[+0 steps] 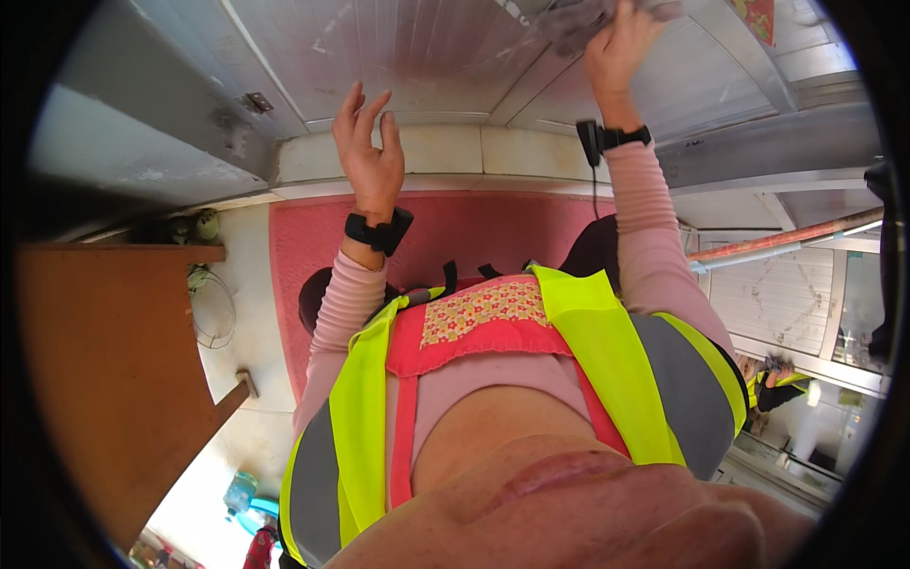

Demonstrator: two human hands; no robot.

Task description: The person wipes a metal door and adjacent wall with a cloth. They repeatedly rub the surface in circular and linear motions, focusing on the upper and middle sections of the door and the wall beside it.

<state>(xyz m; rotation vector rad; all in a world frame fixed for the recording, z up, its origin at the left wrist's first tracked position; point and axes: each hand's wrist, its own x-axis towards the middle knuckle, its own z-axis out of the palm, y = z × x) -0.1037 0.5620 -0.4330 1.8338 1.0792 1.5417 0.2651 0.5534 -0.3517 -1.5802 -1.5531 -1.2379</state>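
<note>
My right hand (622, 50) is raised to a ribbed, silvery door panel (398, 57) at the top of the view. A crumpled grey cloth (572, 27) is in its grip, pressed against or very near the panel; the picture's rim cuts off part of it. Lower and to the left, my left hand (370, 153) is up in the air before the same door, fingers apart and nothing in it. Pale streaks and smudges mark the door's surface. Each wrist wears a black strap with a small device, and a thin cable hangs from the right one.
Below the door runs a pale tiled sill (384, 158), then a pink mat (455, 220). A brown wooden table (114, 370) stands at left, with a wire hoop (213, 309) beyond its edge. Poles (789, 242) cross the right side. A figure in a yellow vest (778, 391), possibly a reflection, shows there.
</note>
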